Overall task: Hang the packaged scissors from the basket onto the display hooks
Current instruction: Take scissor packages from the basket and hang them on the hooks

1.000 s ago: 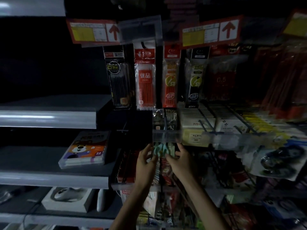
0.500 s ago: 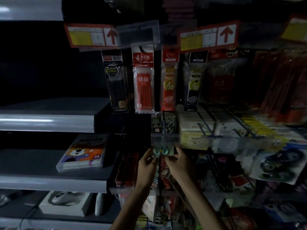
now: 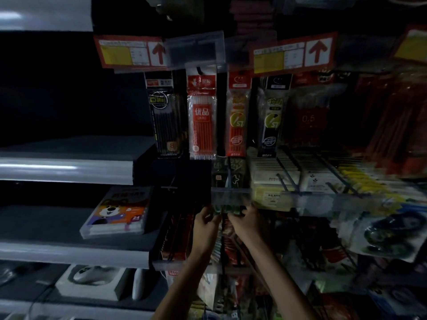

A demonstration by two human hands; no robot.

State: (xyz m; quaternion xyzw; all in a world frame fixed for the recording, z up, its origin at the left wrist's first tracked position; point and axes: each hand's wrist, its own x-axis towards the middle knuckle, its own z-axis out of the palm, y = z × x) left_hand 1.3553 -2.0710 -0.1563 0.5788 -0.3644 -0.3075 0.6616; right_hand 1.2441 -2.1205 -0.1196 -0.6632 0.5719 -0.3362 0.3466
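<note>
The shop is dark. 2 hands reach up to the rack in the middle. The left hand [image 3: 206, 225] and the right hand [image 3: 246, 225] hold the packaged scissors [image 3: 226, 208] between them. The pack has green handles inside. The left fingers [image 3: 208, 211] are curled and pinch the left edge of the pack. The right fingers [image 3: 242, 212] are curled and pinch the right edge. The top of the pack sits just under a clear plastic strip [image 3: 231, 197] at the front of the rack. It is too dark to tell if the pack is on a hook.

Above the strip hang long pen packs, a black one [image 3: 165, 121] beside a red one [image 3: 202, 121]. A price card [image 3: 131, 51] with a red arrow hangs above them. To the left, a box with a cartoon dog [image 3: 117, 213] lies on a grey shelf [image 3: 69, 250].
</note>
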